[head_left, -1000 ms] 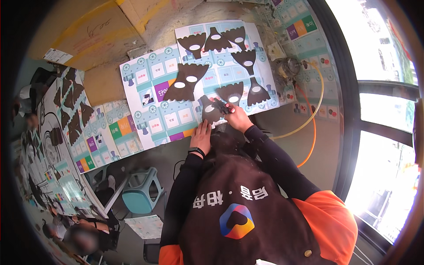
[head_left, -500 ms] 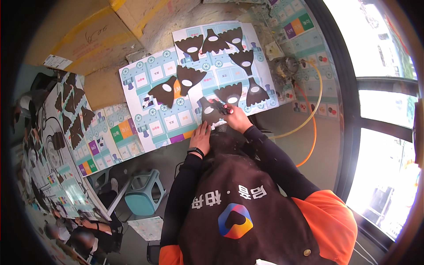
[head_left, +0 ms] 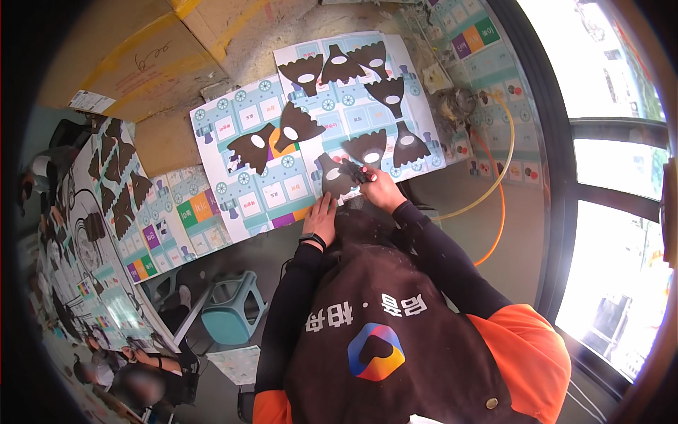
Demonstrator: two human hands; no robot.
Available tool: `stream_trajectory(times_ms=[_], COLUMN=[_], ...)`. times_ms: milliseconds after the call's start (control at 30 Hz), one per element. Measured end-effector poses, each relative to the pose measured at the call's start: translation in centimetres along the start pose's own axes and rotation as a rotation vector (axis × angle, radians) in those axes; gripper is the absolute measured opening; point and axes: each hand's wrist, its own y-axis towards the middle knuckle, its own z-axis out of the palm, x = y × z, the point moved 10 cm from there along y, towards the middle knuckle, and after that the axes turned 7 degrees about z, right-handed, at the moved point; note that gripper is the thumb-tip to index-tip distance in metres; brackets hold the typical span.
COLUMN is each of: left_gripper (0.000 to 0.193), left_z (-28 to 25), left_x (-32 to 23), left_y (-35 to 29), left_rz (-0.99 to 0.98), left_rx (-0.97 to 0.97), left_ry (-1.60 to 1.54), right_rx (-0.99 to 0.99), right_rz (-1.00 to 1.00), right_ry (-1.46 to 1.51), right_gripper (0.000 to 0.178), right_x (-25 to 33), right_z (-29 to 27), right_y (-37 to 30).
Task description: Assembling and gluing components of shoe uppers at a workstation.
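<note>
My left hand (head_left: 321,220) lies with its fingers stretched out against the near edge of a dark fan-shaped piece (head_left: 335,185) that has a pale oval in it. My right hand (head_left: 382,191) is closed round a small black handheld tool (head_left: 355,172) with red parts; its exact kind is unclear. The tool sits over the right side of that piece, close to another dark piece (head_left: 369,150). A further piece (head_left: 409,150) lies to the right. Two more, a tilted one (head_left: 252,150) and its neighbour (head_left: 302,127), rest on the left part of the printed sheets (head_left: 244,185).
Several similar pieces (head_left: 342,69) lie along the far side. Cardboard boxes (head_left: 141,85) stand back left. A yellow hose (head_left: 511,134) and an orange hose (head_left: 503,201) hang at the right. A teal stool (head_left: 229,318) stands lower left; another person (head_left: 159,364) sits beyond it.
The two dark pieces at the left have shifted and turned, one sliding left. My right hand and the tool have barely moved; my left hand stays in place.
</note>
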Motion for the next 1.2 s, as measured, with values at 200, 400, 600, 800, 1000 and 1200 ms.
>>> stream_trajectory(times_ms=[200, 400, 600, 800, 1000, 1200], left_gripper=[0.060, 0.061, 0.060, 0.057, 0.059, 0.057], left_z=[0.1, 0.1, -0.1, -0.7, -1.3, -5.1], left_x=[0.0, 0.4, 0.8, 1.2, 1.6, 5.3], left_y=[0.2, 0.3, 0.1, 0.1, 0.4, 1.9], left_rz=[0.007, 0.011, 0.028, 0.049, 0.048, -0.076], left_rx=[0.024, 0.038, 0.034, 0.011, 0.038, -0.042], left_ry=[-0.007, -0.012, 0.008, -0.007, -0.040, -0.434], right_rx=[-0.081, 0.090, 0.066, -0.101, -0.028, 0.098], right_rz=[0.040, 0.002, 0.066, 0.097, 0.082, 0.127], right_ry=[-0.021, 0.049, -0.034, -0.020, -0.032, 0.162], right_gripper=[0.022, 0.020, 0.032, 0.028, 0.028, 0.035], right_x=[-2.0, 0.3, -0.7, -2.4, -1.7, 1.2], right_z=[-0.2, 1.7, 1.4, 0.1, 0.7, 1.4], right_y=[0.5, -0.4, -0.4, 0.8, 0.8, 0.6])
